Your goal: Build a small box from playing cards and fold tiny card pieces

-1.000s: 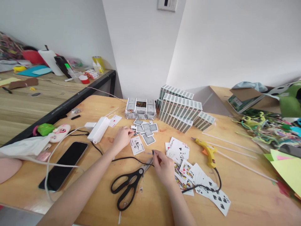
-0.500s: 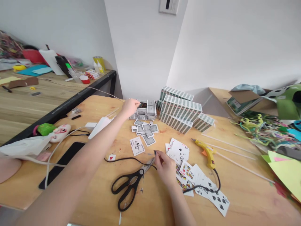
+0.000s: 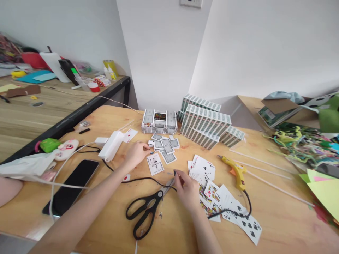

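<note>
My left hand point(image 3: 137, 153) hovers by the small white card scraps point(image 3: 151, 143), its fingers slightly apart and nothing visible in them. Beside it lie grey-backed playing cards point(image 3: 166, 144) in a loose pile and a joker card point(image 3: 155, 164). My right hand point(image 3: 186, 187) rests at the scissors' tips with its fingers curled together; what they hold, if anything, is hidden. The black-handled scissors point(image 3: 148, 208) lie slightly spread, a black cord point(image 3: 148, 178) crossing near their blades. Behind the pile stands a box covered in playing cards point(image 3: 159, 121), with an opening in its top.
Stacked card packs point(image 3: 203, 121) stand at the back. Face-up cards point(image 3: 202, 169) and a yellow glue gun point(image 3: 235, 171) with its cord lie right, near white glue sticks point(image 3: 265, 169). Left are a phone point(image 3: 72, 187), a white power strip point(image 3: 110, 145) and cables.
My left hand has drawn back from the card-covered box, down toward the scraps and the joker. This uncovers the box's left side and a diamond card. My right hand stays in place.
</note>
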Demonstrator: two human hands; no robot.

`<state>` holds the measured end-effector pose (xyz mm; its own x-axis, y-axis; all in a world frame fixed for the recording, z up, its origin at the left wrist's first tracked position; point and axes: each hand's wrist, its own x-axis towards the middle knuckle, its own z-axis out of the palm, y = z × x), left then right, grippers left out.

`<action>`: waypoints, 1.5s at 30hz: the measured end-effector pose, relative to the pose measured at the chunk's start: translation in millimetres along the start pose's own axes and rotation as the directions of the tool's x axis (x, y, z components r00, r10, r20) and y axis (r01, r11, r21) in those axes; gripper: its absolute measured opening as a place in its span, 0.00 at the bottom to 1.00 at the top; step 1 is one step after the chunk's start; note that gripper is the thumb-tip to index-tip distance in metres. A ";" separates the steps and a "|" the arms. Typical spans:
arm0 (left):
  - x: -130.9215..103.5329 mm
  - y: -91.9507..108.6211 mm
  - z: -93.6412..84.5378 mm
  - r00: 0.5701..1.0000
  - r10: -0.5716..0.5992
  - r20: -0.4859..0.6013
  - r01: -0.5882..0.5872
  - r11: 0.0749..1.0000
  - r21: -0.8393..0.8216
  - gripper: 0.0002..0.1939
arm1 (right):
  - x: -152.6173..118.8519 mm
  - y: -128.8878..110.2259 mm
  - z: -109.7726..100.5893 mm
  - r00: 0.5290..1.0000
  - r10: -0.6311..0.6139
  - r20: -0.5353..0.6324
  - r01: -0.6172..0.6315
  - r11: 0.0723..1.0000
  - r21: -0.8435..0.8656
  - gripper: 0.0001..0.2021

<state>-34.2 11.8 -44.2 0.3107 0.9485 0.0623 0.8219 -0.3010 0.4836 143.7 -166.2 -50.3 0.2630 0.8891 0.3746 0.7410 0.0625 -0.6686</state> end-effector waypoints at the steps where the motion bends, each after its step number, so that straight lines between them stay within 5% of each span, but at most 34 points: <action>1: -2.8 -1.0 2.2 1.000 -0.007 -0.010 0.007 1.000 0.000 0.09 | 0.2 0.0 -0.5 1.000 0.003 -0.005 -0.003 1.000 -0.003 0.14; 11: -7.1 -9.6 5.0 0.996 0.076 -0.050 -0.074 0.997 0.029 0.11 | 0.0 0.7 -0.3 1.000 0.009 0.019 -0.009 0.999 0.030 0.14; 14: 20.4 0.1 -20.9 0.984 0.090 -0.154 -0.091 0.996 0.004 0.13 | -0.7 1.0 0.2 0.999 0.012 0.031 -0.013 0.999 0.034 0.14; 17: 65.7 22.7 -52.0 0.916 0.106 -0.386 -0.123 0.992 -0.020 0.13 | -0.9 0.3 0.4 0.999 0.025 0.042 -0.026 0.999 0.034 0.14; 19: 96.7 39.8 -65.4 0.885 0.155 -0.440 -0.186 0.982 -0.029 0.13 | -0.5 -0.1 0.0 0.999 0.029 0.043 -0.031 0.999 0.037 0.14; 20: 109.8 47.6 -68.9 0.897 0.178 -0.405 -0.201 0.979 -0.016 0.12 | -0.3 0.0 -0.3 0.999 0.032 0.041 -0.034 0.999 0.039 0.14; 22: 127.4 59.7 -70.5 0.964 0.203 -0.174 -0.195 0.979 0.067 0.11 | 0.4 0.6 -1.3 0.999 0.043 0.029 -0.044 0.998 0.043 0.13; 24: 131.2 67.1 -68.9 0.985 0.171 0.025 -0.172 0.971 0.166 0.09 | 1.0 1.6 -2.3 0.998 0.060 0.008 -0.061 0.997 0.043 0.13; 26: 121.3 70.4 -67.6 0.985 0.170 0.042 -0.175 0.959 0.221 0.06 | 1.3 2.0 -2.9 0.998 0.070 -0.003 -0.069 0.997 0.042 0.14; 29: 88.6 69.3 -65.5 0.953 0.304 -0.016 -0.292 0.928 0.230 0.09 | 1.4 0.8 -2.7 0.998 0.060 0.015 -0.060 0.997 0.043 0.14; 32: 47.9 62.3 -54.0 0.879 0.350 0.324 -0.402 0.909 0.111 0.08 | 1.1 -1.4 -1.8 0.998 0.039 0.041 -0.041 0.998 0.051 0.13; 34: 23.4 56.0 -39.1 0.828 0.288 0.481 -0.385 0.916 0.115 0.18 | 1.1 -2.2 -1.7 0.999 0.029 0.046 -0.032 0.998 0.056 0.13; 36: 4.7 50.8 -22.8 0.852 0.212 0.479 -0.338 0.921 0.194 0.31 | 1.1 -2.4 -2.1 0.999 0.025 0.046 -0.028 0.998 0.060 0.13; 39: -7.2 47.7 -8.8 0.885 0.114 0.451 -0.227 0.952 0.205 0.36 | 1.4 -2.1 -2.6 0.999 0.025 0.036 -0.027 0.998 0.061 0.13; 43: 6.4 49.2 -21.2 0.830 0.100 0.548 -0.195 0.974 0.117 0.20 | 0.8 -1.6 -1.9 0.999 0.020 0.028 -0.021 0.999 0.046 0.13; 45: 19.2 49.0 -33.2 0.841 0.164 0.516 -0.195 0.981 0.005 0.11 | 0.2 -1.4 -1.2 0.999 0.017 0.030 -0.019 0.999 0.039 0.13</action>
<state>-3.8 18.5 9.7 0.6425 0.6968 -0.3188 0.7482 -0.4805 0.4576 143.5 -166.7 -48.5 0.2576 0.9031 0.3437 0.7111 0.0636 -0.7002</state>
